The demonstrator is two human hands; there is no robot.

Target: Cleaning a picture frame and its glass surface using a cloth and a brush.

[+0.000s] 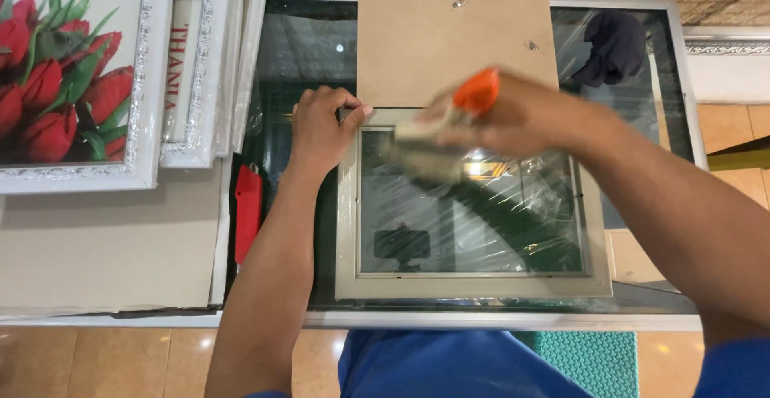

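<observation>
**Hands at work on a picture frame**

A pale picture frame [473, 286], its glass showing crinkled plastic film, lies flat on the glass-topped table [497, 319]. The left hand [321, 129] presses the frame's top left corner, fingers curled, its grip holding nothing. The right hand [501, 113], blurred, has its grip closed around an orange-handled tool [473, 93] over the frame's upper edge. Just beyond lies a brown backing board [449, 41].

A silver-edged rectangular picture frame [473, 286] lies flat on the glass-topped table [513, 319], near its front edge — a brown rectangular backing board [417, 45] lies just behind it. Left of the frame lies a red utility knife [248, 214]; further left, a stack of white ornate frames [200, 69] — the left hand [321, 125] rests on the frame's rear left corner.
</observation>
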